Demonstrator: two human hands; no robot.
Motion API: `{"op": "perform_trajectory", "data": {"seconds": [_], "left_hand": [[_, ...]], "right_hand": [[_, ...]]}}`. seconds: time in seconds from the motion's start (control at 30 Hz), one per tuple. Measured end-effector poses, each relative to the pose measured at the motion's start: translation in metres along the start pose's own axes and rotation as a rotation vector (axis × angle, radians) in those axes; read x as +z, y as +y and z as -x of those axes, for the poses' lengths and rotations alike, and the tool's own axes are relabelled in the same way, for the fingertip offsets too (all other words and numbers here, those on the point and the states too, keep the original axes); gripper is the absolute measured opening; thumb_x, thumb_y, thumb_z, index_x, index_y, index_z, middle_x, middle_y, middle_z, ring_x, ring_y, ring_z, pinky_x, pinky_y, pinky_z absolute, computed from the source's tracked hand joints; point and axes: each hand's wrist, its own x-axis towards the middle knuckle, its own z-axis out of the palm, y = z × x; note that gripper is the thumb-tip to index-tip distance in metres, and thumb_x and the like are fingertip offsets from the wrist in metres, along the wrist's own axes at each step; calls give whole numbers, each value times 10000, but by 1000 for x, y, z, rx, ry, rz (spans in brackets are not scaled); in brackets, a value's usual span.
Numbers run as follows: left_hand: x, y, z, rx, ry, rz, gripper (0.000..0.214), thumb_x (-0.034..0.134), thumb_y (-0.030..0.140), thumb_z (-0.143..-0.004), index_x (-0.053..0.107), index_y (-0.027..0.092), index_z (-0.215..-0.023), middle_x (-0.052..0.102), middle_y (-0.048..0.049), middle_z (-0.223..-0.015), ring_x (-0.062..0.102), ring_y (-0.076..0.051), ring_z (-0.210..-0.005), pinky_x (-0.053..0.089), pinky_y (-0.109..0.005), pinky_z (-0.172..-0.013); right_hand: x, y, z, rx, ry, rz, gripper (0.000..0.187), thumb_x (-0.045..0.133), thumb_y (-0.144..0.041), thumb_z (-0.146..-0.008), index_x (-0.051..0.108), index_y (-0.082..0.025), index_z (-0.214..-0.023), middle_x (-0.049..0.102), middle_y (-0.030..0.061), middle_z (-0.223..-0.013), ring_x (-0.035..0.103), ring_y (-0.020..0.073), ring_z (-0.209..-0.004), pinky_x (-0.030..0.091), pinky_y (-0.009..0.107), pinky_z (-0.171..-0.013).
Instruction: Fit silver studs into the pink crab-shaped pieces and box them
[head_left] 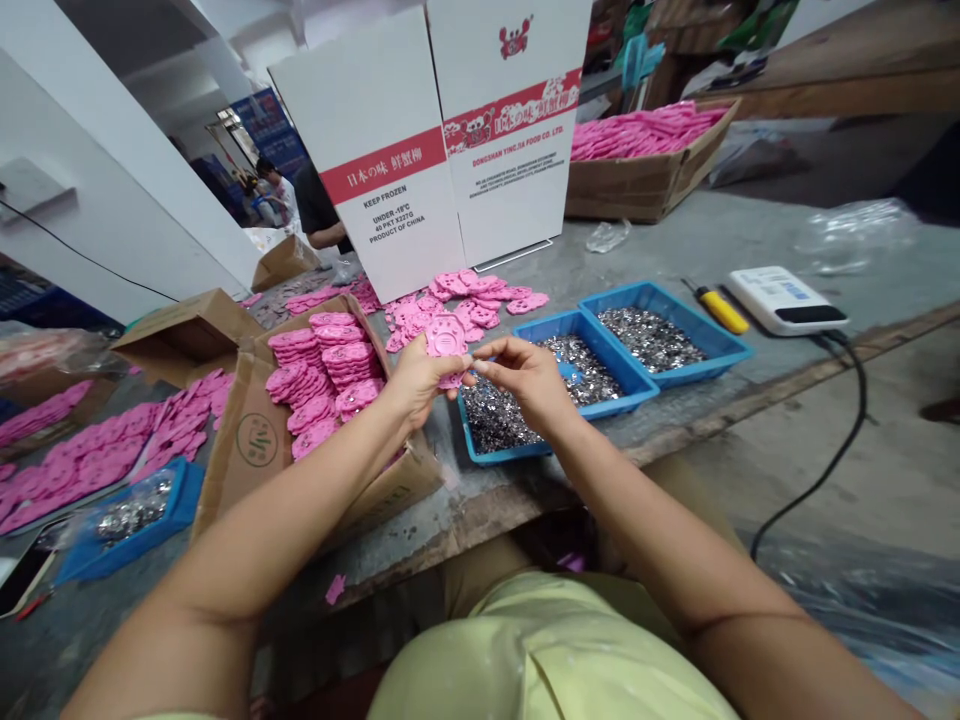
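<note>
My left hand grips a flat pink plastic piece with a scalloped outline and a round recess. Thumb and fingers of my right hand are pinched at the piece's right edge; whatever they hold is too small to name. Just below and right of my hands, a blue tray holds many small shiny metal parts. Left of my hands, an open cardboard box contains stacks of similar pink pieces. A loose pile of pink pieces lies behind my hands on the table.
A tall white printed carton stands at the back. To the right are another blue tray, a yellow-handled screwdriver and a white device with a black cable. Another blue tray sits at left; a box of pink pieces stands behind.
</note>
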Motion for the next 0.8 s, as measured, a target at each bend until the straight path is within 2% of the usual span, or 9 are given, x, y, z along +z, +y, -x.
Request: {"op": "perform_trajectory", "data": {"seconds": [0.13, 0.2, 0.3, 0.53, 0.7, 0.8], "left_hand": [[0, 0, 0, -16, -38, 5, 406, 830, 146, -586, 544, 165, -873, 691, -17, -706, 662, -142, -517, 381, -206, -374], [0, 0, 0, -18, -27, 5, 398, 840, 154, -592, 568, 148, -883, 713, -44, -742, 659, -137, -527, 384, -209, -384], [0, 0, 0, -5, -1, -5, 405, 852, 153, -596, 573, 147, -889, 726, -64, -773, 662, -138, -543, 380, -216, -399], [3, 0, 2, 44, 40, -89, 515, 890, 162, -575, 533, 174, -947, 685, -23, -746, 660, -152, -564, 357, -220, -426], [6, -3, 1, 150, 70, -192, 455, 832, 121, -616, 537, 191, -955, 667, 16, -742, 647, -143, -594, 386, -214, -479], [5, -5, 0, 204, 72, -236, 481, 860, 109, -596, 561, 194, -963, 644, 43, -730, 612, -118, -607, 425, -211, -539]], "right_hand": [[0, -1, 0, -60, 62, 13, 395, 906, -528, -648, 677, -219, -740, 683, -5, -708, 466, 104, -571, 391, 285, -556], [-2, -4, 1, -44, 84, -6, 376, 867, -535, -688, 670, -227, -777, 722, 10, -762, 461, 101, -547, 394, 289, -533], [-6, -7, 3, 1, 62, -9, 388, 858, -546, -678, 693, -231, -832, 734, 15, -795, 452, 93, -529, 397, 292, -520], [-11, -4, 5, 55, 21, 34, 362, 834, -464, -674, 823, -207, -928, 653, -22, -649, 425, 97, -536, 343, 289, -531], [-10, -4, 7, 54, -39, 65, 375, 813, -428, -695, 787, -185, -979, 640, -26, -684, 423, 91, -543, 361, 286, -548], [-7, -5, 7, 50, -57, 93, 387, 819, -459, -706, 728, -197, -976, 638, -27, -701, 443, 96, -562, 371, 276, -548]]}}
